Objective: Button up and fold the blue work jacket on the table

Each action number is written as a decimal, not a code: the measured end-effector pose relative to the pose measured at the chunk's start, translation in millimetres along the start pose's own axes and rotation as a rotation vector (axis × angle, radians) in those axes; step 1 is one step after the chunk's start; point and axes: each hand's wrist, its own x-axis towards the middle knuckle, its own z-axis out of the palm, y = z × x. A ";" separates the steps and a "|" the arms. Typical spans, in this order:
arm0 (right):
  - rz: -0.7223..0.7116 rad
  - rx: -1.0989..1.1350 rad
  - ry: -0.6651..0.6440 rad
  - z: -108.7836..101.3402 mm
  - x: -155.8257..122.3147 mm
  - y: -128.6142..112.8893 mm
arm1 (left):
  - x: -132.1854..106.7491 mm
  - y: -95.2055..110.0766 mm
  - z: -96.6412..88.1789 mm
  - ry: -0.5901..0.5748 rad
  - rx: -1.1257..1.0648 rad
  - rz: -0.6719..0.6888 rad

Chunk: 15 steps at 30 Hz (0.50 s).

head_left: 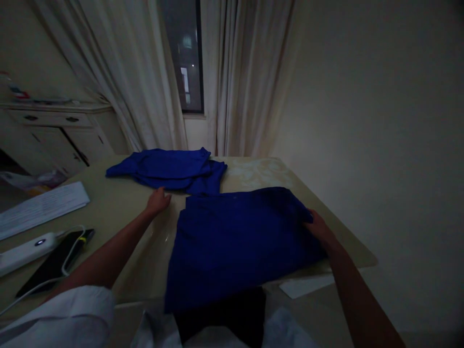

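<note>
A folded dark blue garment [242, 237] lies across the near part of the table, its lower edge hanging over the front toward my lap. My right hand [319, 229] grips its right edge, with the fingers partly hidden by the cloth. Farther back, a second blue garment [166, 165] is folded loosely, one end stretching out to the left. My left hand [158, 201] is at the near edge of that second garment, thumb held apart from the fingers. Whether its fingertips touch the cloth is hard to tell in the dim light.
On the left of the table [141, 251] are printed papers [43, 205], a white power strip [27, 253] and a dark phone [54, 263] with a white cable. A cabinet [68, 130] stands behind left, curtains [246, 77] at the back, a wall [380, 121] on the right.
</note>
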 end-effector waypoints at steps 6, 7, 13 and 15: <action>0.032 -0.191 0.210 7.8 -22.3 23.0 | 35.7 20.3 1.5 0.205 0.032 0.179; 0.037 -0.222 0.215 10.9 -24.1 22.0 | 45.3 31.8 2.5 0.214 0.020 0.233; 0.108 -0.317 0.196 13.9 -28.0 13.8 | 90.5 120.2 25.9 0.132 -0.046 0.505; 0.073 -0.297 0.195 13.2 -29.5 12.5 | 100.3 139.8 31.1 0.064 -0.056 0.443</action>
